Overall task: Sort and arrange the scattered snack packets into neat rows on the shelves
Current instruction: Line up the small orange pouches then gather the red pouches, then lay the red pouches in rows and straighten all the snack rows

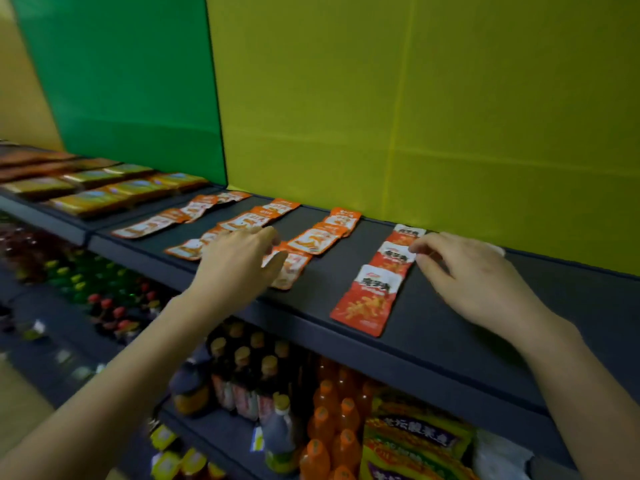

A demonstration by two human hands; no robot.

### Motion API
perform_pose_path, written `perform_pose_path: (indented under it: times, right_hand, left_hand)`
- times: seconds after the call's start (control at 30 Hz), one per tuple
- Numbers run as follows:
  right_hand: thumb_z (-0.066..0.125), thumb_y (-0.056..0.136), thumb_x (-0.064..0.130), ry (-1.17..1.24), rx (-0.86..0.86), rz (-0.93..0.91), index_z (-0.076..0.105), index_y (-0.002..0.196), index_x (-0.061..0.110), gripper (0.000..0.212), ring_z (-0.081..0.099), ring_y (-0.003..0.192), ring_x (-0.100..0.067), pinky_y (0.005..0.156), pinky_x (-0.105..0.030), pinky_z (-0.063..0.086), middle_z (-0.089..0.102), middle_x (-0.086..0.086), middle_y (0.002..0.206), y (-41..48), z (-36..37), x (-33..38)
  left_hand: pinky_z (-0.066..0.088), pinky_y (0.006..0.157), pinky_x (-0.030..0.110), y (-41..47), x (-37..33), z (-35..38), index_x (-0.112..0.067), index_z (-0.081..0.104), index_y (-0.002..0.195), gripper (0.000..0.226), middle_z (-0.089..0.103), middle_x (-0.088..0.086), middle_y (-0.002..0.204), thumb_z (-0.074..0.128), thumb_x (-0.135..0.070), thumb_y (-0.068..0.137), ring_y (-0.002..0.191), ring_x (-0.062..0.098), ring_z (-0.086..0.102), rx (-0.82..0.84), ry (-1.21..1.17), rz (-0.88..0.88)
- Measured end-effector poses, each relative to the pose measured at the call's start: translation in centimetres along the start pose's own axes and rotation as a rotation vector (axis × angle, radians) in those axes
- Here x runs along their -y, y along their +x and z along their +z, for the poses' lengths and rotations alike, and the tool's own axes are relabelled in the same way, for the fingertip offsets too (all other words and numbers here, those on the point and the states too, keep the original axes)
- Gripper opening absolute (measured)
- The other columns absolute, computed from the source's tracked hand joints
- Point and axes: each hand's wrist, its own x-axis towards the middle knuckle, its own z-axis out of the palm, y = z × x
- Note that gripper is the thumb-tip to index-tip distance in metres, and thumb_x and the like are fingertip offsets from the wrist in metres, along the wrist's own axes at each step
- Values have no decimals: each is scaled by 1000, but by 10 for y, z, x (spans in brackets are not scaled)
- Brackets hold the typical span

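Note:
Small snack packets lie in rows running front to back on the dark top shelf (450, 344). Three rows are orange and white. My left hand (239, 265) lies over the front of the third orange row, fingers curled on an orange packet (291, 270). To the right runs a row of three red and white packets, the nearest one (367, 299) at the shelf's front. My right hand (474, 271) pinches the right edge of the middle red packet (394, 259) with thumb and fingertips. The far red packet (408, 233) touches the back wall.
Larger yellow and brown packets (97, 188) lie in rows on the shelf section to the left. A green and a yellow panel (415, 116) form the back wall. Below stand sauce bottles (249, 379), orange drink bottles (332, 420) and yellow bags (415, 441).

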Motion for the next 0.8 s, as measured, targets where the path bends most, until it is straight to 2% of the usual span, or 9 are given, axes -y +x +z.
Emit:
perform_pose_path:
  times: [0.07,0.17,0.37,0.5,0.63,0.8]
  right_hand:
    - [40,97,32,32,7,-80,54,119,27,27,52,115,-15,89,-33,41,57,9,124,5,11,31]
    - [44,95,33,113,21,-222,55,119,25,28,50,119,-15,95,-35,42,57,8,124,14,32,82]
    - [47,95,30,323,42,-409,57,117,25,25,51,113,-11,91,-31,43,58,10,118,22,77,199]
    - [41,97,35,363,141,-444,51,123,31,28,48,118,-7,93,-29,45,52,15,125,22,127,270]
    - [41,98,34,370,220,-465,50,125,29,29,48,116,-10,87,-25,43,52,14,124,25,178,336]
    - [41,97,33,370,314,-522,50,125,28,30,48,117,-11,89,-27,43,52,13,125,34,231,408]
  left_hand:
    - [45,80,35,-23,33,-14,-14,61,108,30,67,6,110,53,-37,90,103,29,61,-13,30,-68]
    - [48,70,36,-61,84,-31,-12,62,106,27,68,6,105,54,-33,90,96,30,63,-38,84,-159]
    - [49,57,36,-139,193,-59,-8,66,96,25,69,10,89,56,-31,90,78,32,65,25,173,-346]
    - [45,55,34,-195,257,-72,-7,65,89,15,69,12,83,64,-21,85,73,35,65,60,201,-466]
    - [49,55,34,-253,308,-77,-12,64,89,24,70,6,80,55,-34,87,72,32,66,124,259,-584]
    - [45,58,29,-308,354,-92,-15,66,100,22,72,1,90,62,-31,85,80,27,67,143,296,-728]
